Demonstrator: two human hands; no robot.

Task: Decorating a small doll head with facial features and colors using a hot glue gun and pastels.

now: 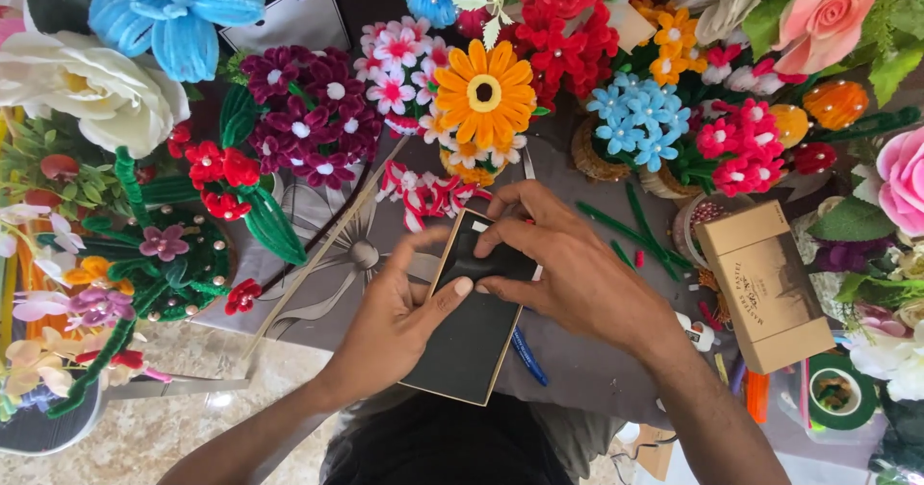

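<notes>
Flat black rectangular board w/ tan edge, tilted: left hand grips its 9 o'clock side, right hand fingers pinch black wrap at 12.

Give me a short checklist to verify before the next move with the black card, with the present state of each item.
1. Left hand supports the black card from the side, thumb on its face: ok.
2. Right hand presses on the card's upper part: ok.
3. Card lies flat over the grey cloth: cannot tell.
4. Blue pen lies partly under the card's right edge: not ok, it may tilt the card.
5. Brown cardboard box stands apart from both hands: ok.
6. Orange pipe-cleaner flower is clear of the card's top edge: ok.
</notes>
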